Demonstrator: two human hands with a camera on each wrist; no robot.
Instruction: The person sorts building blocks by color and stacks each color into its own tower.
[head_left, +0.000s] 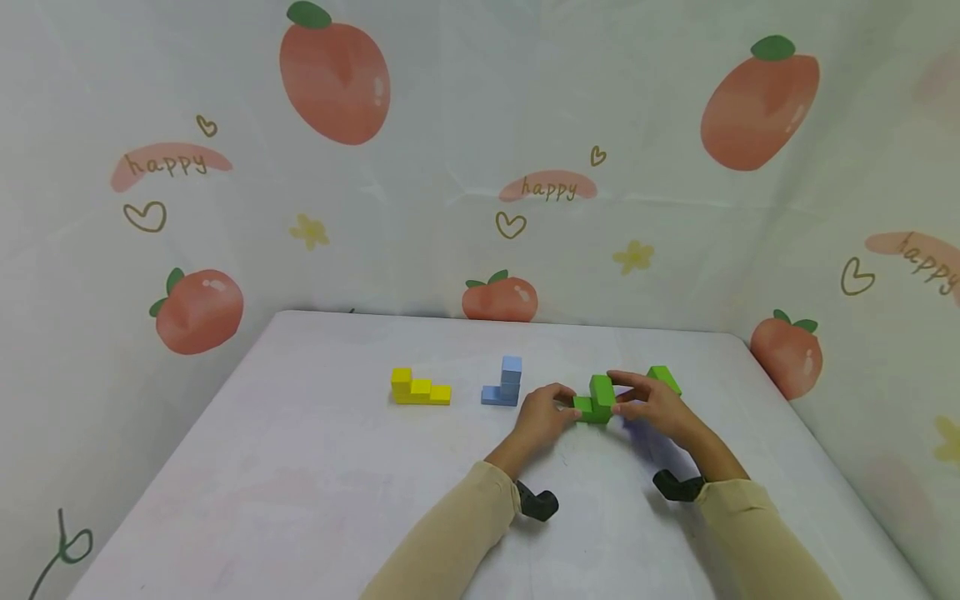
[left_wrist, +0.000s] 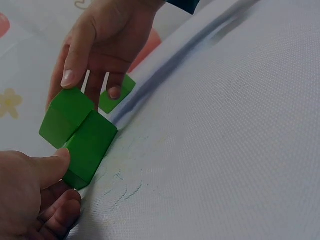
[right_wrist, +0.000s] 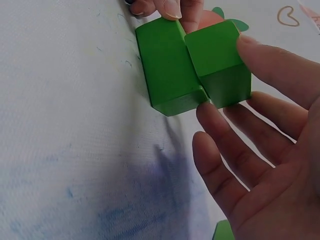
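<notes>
Both hands, left hand (head_left: pixel 543 414) and right hand (head_left: pixel 651 408), pinch the green stepped wooden block piece (head_left: pixel 596 400) sitting on the white tabletop (head_left: pixel 300 467) near a second green block (head_left: pixel 663 379); it looks light, rigid, smooth-painted, best taken by flat opposite faces.

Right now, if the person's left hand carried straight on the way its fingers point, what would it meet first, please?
Probably the left hand meets the green stepped wooden block it already pinches; beyond that, the right hand. Depth is uncertain.
</notes>
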